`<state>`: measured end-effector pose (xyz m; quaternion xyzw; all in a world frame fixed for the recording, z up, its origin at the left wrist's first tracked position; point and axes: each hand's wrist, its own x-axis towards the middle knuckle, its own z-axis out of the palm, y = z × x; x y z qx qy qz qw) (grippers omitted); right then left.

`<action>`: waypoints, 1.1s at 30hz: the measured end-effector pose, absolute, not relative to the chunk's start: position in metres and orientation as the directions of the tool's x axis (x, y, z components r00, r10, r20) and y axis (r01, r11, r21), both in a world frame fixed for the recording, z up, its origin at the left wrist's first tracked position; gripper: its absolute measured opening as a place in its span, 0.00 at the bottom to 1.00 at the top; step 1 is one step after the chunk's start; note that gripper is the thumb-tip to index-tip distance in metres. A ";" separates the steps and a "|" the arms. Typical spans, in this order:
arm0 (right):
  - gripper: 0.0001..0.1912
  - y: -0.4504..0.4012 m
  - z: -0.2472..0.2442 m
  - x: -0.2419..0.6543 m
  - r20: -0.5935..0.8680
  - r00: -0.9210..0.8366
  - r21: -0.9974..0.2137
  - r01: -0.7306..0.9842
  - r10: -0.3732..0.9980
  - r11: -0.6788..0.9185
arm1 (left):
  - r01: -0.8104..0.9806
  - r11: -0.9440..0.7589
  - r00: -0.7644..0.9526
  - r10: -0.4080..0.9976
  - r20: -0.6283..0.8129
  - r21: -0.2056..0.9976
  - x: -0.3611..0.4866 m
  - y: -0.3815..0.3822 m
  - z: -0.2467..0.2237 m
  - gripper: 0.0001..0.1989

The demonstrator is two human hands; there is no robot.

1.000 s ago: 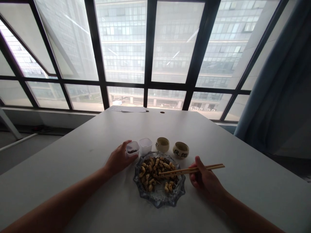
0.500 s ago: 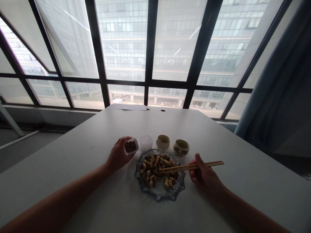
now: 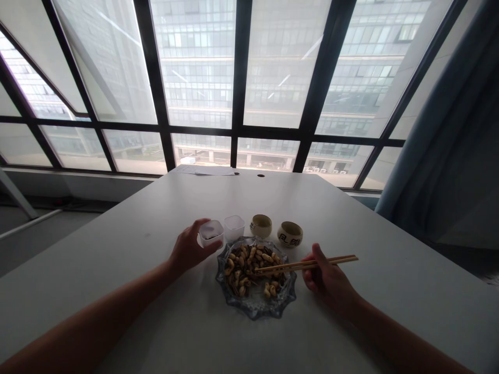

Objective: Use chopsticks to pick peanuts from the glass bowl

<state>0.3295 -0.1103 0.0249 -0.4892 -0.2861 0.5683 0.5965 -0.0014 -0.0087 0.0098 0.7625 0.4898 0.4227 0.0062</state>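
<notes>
My left hand (image 3: 191,246) is wrapped round a small clear plastic container (image 3: 211,234) with a little dark stuff at its bottom. A second clear container (image 3: 234,227) stands just right of it. In my right hand (image 3: 325,275) is a pair of wooden chopsticks (image 3: 290,266), their tips over the glass plate (image 3: 255,310). Peanuts (image 3: 253,258) and dark, thin seeds lie heaped on this scalloped plate. Behind it stand two ceramic cups, one plain-looking on the left (image 3: 261,226) and one with dark characters on the right (image 3: 290,234).
The white table (image 3: 156,208) reaches to a large framed window. Papers (image 3: 206,170) lie at its far edge, beside two dark holes in the top. A blue curtain (image 3: 429,130) hangs at the right.
The container in my left hand has gone from tilted toward me, with its dark contents showing, to more upright. My right hand and the chopsticks have hardly moved.
</notes>
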 end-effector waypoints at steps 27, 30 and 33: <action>0.31 -0.085 0.093 0.271 0.370 0.141 -0.917 -0.104 0.918 0.385 | 0.712 -0.629 0.259 0.649 0.715 0.312 -0.002 -0.005 0.006 0.30; 0.30 -0.069 0.095 0.245 0.407 -0.001 -0.913 -0.012 0.913 0.407 | 0.713 -0.620 0.262 0.669 0.696 0.327 -0.001 -0.007 0.008 0.29; 0.29 -0.061 0.095 0.234 0.378 -0.104 -0.921 0.060 0.920 0.386 | 0.710 -0.614 0.265 0.686 0.678 0.344 -0.001 -0.008 0.009 0.29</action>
